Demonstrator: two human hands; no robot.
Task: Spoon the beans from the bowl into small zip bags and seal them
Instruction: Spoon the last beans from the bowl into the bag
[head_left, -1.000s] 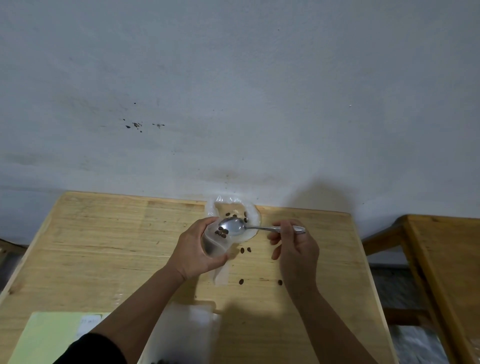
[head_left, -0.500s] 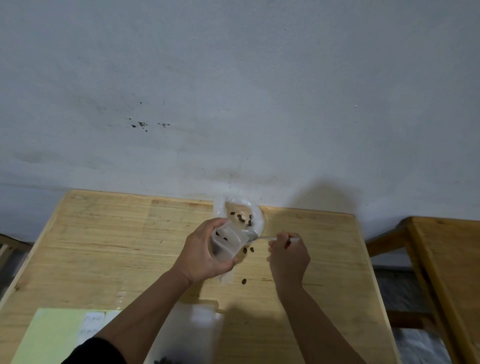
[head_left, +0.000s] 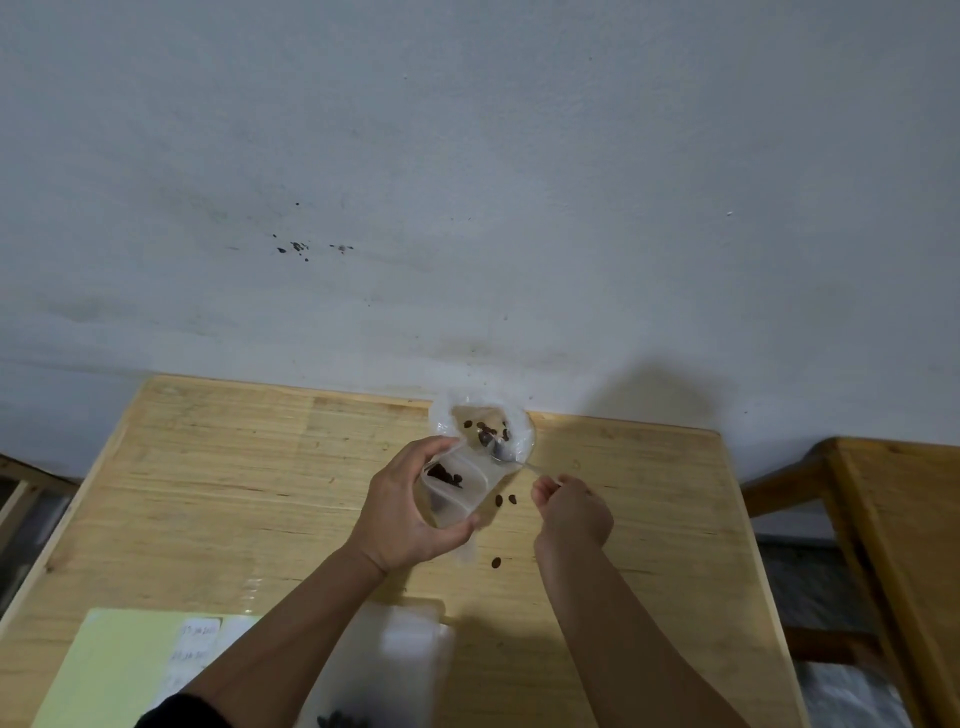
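Landmark = bowl (head_left: 483, 428), at table's (head_left: 208, 493) far edge by wall. L of & nearer than bowl: left hand (head_left: 410, 512) curls round zip bag (head_left: 457, 486), mouth held agape, prob. to catch beans (head_left: 485, 432). R of bowl: right hand (head_left: 571, 506) pinches spoon (head_left: 506, 456), tip dipped in bowl, scooping. Stray beans lie just nearer than bowl.

Left hand (head_left: 410, 512) grips an open clear zip bag (head_left: 460, 486) holding a few beans. Right hand (head_left: 571, 509) pinches a spoon (head_left: 506, 456) whose tip lies in the clear bowl (head_left: 527, 441) at the far edge of the wooden table (head_left: 234, 493). Loose beans (head_left: 505, 500) lie beside the bag.
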